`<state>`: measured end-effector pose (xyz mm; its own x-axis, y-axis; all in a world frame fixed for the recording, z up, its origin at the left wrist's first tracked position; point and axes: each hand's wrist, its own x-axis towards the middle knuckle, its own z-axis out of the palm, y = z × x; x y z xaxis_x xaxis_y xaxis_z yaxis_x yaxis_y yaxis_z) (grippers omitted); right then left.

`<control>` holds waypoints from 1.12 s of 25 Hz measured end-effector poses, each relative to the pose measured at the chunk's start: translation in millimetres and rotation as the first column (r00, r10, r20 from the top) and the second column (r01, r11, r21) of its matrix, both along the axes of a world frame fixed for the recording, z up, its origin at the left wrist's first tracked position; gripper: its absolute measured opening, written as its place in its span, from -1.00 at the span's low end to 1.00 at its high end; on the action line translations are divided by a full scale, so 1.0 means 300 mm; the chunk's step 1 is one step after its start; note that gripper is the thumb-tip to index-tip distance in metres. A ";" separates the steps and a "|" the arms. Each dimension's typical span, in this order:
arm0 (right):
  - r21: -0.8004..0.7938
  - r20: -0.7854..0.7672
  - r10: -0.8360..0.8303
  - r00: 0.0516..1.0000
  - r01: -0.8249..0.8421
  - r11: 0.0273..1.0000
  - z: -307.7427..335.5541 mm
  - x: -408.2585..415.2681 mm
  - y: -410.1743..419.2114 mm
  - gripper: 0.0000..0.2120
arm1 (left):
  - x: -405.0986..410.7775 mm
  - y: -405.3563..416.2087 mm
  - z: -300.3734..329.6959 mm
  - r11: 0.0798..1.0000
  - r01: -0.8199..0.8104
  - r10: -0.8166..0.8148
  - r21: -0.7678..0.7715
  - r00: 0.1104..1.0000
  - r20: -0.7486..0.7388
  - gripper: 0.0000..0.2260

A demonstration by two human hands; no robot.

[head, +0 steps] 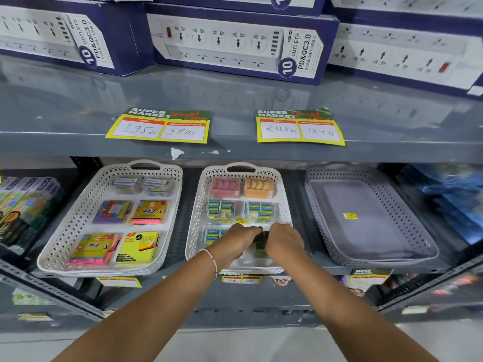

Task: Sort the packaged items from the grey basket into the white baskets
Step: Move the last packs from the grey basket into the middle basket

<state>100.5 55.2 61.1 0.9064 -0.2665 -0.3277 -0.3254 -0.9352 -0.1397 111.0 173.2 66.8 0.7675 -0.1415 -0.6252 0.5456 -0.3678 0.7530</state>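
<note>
Three baskets stand on the lower shelf. The left white basket point(65, 231) holds several sticky-note packs point(138, 246). The middle white basket point(194, 220) holds pink and orange packs at the back and blue-labelled packs point(258, 209) in the middle. Both hands reach into its front. My left hand point(236, 242) and my right hand point(283, 240) pinch a dark pack point(261, 241) between them, low in the front right of that basket. The grey basket point(407, 205) on the right holds only a small yellow sticker point(350, 216).
The upper shelf point(235, 100) overhangs the baskets and carries blue power-strip boxes point(235, 45) and two yellow price tags point(159, 126). Colourful boxes point(23, 205) sit at far left, blue packets point(454, 194) at far right. Price labels hang on the lower shelf edge.
</note>
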 end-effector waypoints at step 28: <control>-0.016 -0.159 0.503 0.850 -0.511 0.859 -0.016 0.071 -0.006 -0.34 | 0.122 0.238 -0.074 0.422 0.408 -0.820 0.810 0.552 0.150 -0.50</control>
